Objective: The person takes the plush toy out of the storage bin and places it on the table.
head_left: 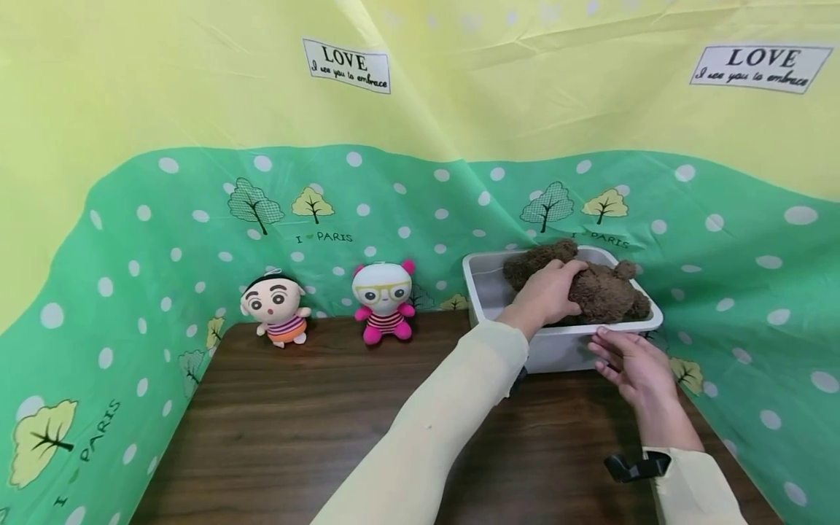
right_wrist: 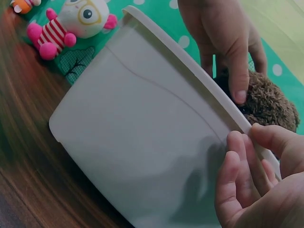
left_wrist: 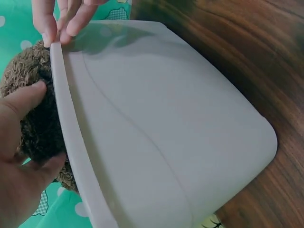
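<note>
A brown teddy bear (head_left: 600, 293) lies in a light grey plastic bin (head_left: 558, 354) at the back right of the table. From above, my left hand (head_left: 547, 293) grips the bear, its thumb and fingers sunk into the curly fur (left_wrist: 28, 76). My right hand (head_left: 639, 368) pinches the bin's front rim near the right corner, thumb on top and fingers beneath, clearly seen in the right wrist view (right_wrist: 259, 178). Part of the bear is hidden behind the bin wall and my left hand.
Against the green dotted cloth (head_left: 440, 219) sit two plush toys: a pink and white panda with yellow glasses (head_left: 383, 302) and a boy doll in a striped top (head_left: 275, 310). Brown wood-grain table (head_left: 315, 423) lies in front of them. The cloth encloses the back and sides.
</note>
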The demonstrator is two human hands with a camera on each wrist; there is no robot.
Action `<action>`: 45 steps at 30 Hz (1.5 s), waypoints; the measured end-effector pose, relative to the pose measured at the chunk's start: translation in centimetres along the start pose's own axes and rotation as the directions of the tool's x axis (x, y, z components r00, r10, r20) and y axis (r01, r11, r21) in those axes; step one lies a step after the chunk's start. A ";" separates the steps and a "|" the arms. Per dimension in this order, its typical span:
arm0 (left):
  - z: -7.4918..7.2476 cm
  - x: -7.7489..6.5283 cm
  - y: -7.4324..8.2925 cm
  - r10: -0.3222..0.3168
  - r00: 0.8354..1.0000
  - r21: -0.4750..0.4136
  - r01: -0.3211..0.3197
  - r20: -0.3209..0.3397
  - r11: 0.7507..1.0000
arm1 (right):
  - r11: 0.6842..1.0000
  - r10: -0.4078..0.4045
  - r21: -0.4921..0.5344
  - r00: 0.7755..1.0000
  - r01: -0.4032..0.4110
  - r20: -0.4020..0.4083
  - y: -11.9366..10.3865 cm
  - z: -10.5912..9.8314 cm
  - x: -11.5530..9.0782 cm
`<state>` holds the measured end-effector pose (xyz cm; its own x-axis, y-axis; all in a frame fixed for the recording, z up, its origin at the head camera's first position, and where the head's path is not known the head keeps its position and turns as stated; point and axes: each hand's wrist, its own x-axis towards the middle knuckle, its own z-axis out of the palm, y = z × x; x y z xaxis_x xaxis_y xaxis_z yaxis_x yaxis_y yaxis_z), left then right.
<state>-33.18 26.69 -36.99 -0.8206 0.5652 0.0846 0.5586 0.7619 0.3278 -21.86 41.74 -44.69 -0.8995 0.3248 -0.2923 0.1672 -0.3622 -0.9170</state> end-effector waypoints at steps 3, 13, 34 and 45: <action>-0.3 -0.2 -0.1 -0.001 1.000 0.016 0.001 -0.011 1.000 | 1.000 0.003 0.004 1.000 -0.003 0.005 0.0 0.2 -0.1; -0.6 -1.0 -0.3 0.051 0.995 -0.015 -0.052 -0.085 0.999 | 1.000 0.004 0.008 1.000 -0.004 0.004 0.3 0.5 -0.1; -4.4 -2.8 1.2 0.074 0.977 -0.163 -0.108 -0.201 0.981 | 0.998 -0.019 0.063 0.998 0.015 0.059 0.5 0.1 -0.2; -7.6 -3.8 1.0 0.102 0.955 -0.217 -0.166 -0.278 0.962 | 0.997 -0.029 0.077 0.996 0.023 0.084 0.2 -0.1 -0.1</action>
<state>-30.41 22.84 -29.83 -0.7605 0.5294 0.3761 0.6472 0.5707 0.5055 -21.68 41.72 -44.87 -0.9346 0.2611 -0.2415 0.1151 -0.4205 -0.9000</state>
